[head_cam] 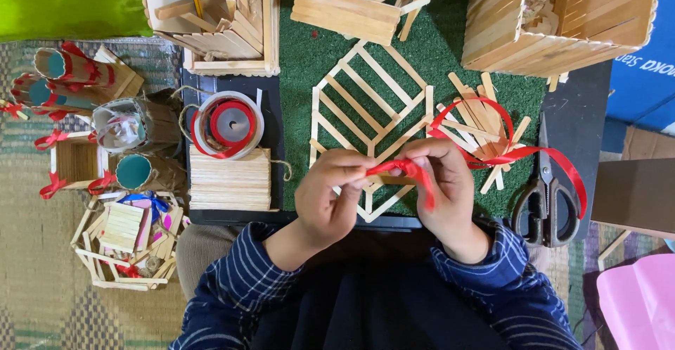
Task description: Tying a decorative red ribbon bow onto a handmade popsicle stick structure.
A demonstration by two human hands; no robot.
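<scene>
**A:** so what are the hands up to here?

**B:** both are raised just over the near edge of the green mat (309,61), wrists bent inward, striped sleeves (232,287) coming up from the bottom. The left hand (327,195) is curled, thumb and forefinger pressed together on the end of a red ribbon (401,169). The right hand (439,185) meets it knuckle to knuckle, its grip pinching the same ribbon, a short tail hanging down across its palm.

**A:** and where does the ribbon go?

**B:** from the right hand it loops out to the right, over a loose pile of craft sticks (478,128), and curves down by the scissors (545,202). Right under the hands lies a flat hexagon frame of sticks (369,104).

**A:** anything else close by?

**B:** left of the left hand there's a neat stack of sticks (228,177), with a spool of red ribbon (228,123) just behind it. Whether the ribbon is knotted between the fingers, can't tell.
</scene>
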